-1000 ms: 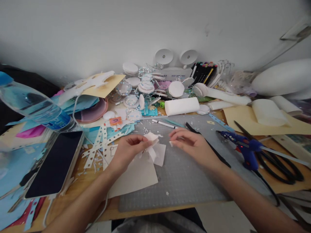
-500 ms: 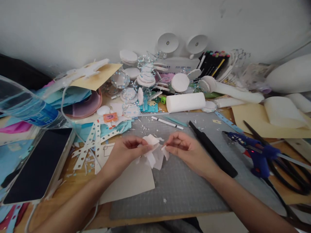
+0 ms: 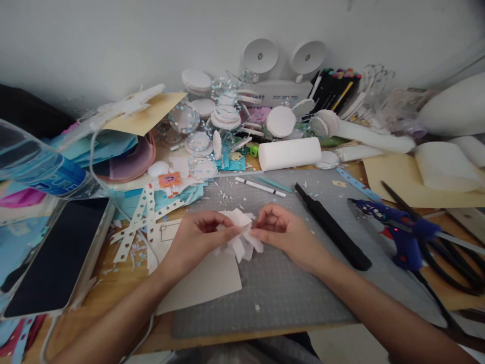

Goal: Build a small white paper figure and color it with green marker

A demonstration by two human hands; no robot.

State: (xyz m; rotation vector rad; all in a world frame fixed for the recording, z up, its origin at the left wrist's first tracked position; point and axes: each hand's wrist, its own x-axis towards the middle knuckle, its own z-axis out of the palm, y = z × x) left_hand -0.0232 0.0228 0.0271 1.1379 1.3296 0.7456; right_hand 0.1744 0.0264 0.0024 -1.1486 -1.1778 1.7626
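Between my hands, above the grey cutting mat (image 3: 273, 303), is a ruffled bunch of white paper pieces (image 3: 239, 246), shaped somewhat like a flower. My left hand (image 3: 210, 230) pinches it from the left, thumb and forefinger closed on the paper. From the right, my right hand (image 3: 278, 230) has its thumb and fingertips pressed together at the bunch's edge, on a small white paper piece. Where the pieces meet is partly hidden by my fingers. Under my left hand lies a cream sheet (image 3: 204, 285) with a drawn outline.
A black utility knife (image 3: 333, 227), blue glue gun (image 3: 401, 227) and black scissors (image 3: 450, 258) lie to the right. At left are a phone (image 3: 56, 253) and water bottle (image 3: 49, 162). Behind stand a white roll (image 3: 290, 153), white discs with star wire (image 3: 225, 116) and markers (image 3: 337, 91).
My right hand has moved slightly left, bringing its small paper piece against the bunch. The left hand keeps its pinch. The whole view has shifted a little.
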